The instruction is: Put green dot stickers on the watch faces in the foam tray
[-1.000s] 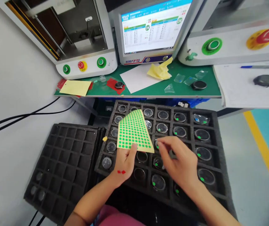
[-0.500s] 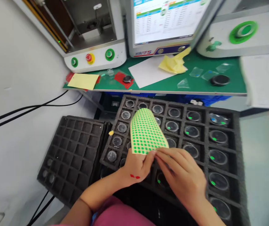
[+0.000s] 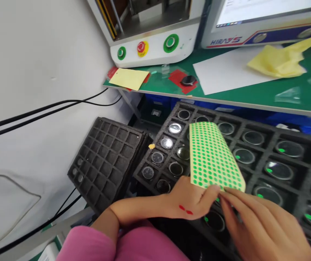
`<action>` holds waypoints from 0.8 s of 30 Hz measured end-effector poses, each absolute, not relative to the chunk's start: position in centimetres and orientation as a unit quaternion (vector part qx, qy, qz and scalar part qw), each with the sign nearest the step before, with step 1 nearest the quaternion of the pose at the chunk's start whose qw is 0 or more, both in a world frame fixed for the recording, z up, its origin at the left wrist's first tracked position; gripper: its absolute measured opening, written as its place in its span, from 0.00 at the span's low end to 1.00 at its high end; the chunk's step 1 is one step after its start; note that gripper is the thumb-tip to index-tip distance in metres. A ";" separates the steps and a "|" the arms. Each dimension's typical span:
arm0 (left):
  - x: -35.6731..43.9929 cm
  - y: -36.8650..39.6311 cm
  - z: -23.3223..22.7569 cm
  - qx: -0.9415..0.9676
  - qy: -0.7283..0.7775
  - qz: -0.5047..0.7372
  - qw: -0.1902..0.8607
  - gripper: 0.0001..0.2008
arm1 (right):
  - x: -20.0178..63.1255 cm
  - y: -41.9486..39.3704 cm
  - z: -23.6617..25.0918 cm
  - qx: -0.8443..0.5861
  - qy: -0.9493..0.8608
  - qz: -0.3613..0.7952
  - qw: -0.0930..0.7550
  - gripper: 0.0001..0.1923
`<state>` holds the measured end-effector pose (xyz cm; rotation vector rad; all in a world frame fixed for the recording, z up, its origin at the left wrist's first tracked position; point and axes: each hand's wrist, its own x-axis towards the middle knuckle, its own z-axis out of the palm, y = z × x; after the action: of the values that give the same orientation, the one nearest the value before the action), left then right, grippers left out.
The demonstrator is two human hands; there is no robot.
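Note:
My left hand (image 3: 190, 201) pinches the lower edge of a yellow sheet of green dot stickers (image 3: 212, 157), held up over a black foam tray (image 3: 302, 136) of round glass-faced parts. Two small red marks sit on the back of that hand. My right hand (image 3: 258, 224) reaches in from the lower right, its fingertips at the sheet's bottom edge, touching it. Whether it has a sticker between its fingers I cannot tell. Several parts in the tray carry a green dot (image 3: 281, 150); those in the left columns (image 3: 167, 143) show none.
A stack of empty black foam trays (image 3: 109, 156) lies to the left. Behind is a green bench (image 3: 253, 96) with a white sheet (image 3: 226, 74), yellow papers (image 3: 277, 59), a yellow note (image 3: 128, 78) and a machine with green and red buttons (image 3: 144, 47). Black cables (image 3: 49, 108) run along the wall.
The view has swung left and closer. My right hand came from over the tray to the sheet's bottom edge beside my left thumb. The sheet stays in my left hand.

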<state>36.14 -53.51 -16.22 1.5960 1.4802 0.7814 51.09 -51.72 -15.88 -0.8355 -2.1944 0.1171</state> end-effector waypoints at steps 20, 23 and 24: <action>31.8 -52.7 -15.5 0.299 0.601 0.599 0.437 0.19 | 53.6 -32.8 -22.8 -0.634 -0.666 0.350 0.182 0.06; 32.0 -52.4 -15.7 0.258 0.589 0.599 0.477 0.18 | 53.5 -32.4 -22.9 -0.653 -0.654 0.332 0.186 0.05; 32.1 -52.4 -15.6 0.250 0.582 0.598 0.491 0.19 | 53.4 -32.3 -23.0 -0.660 -0.648 0.327 0.194 0.04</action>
<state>32.13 -52.36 -15.60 0.6064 1.4141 1.4521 53.42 -32.31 -22.96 -1.8511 -1.8180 0.9167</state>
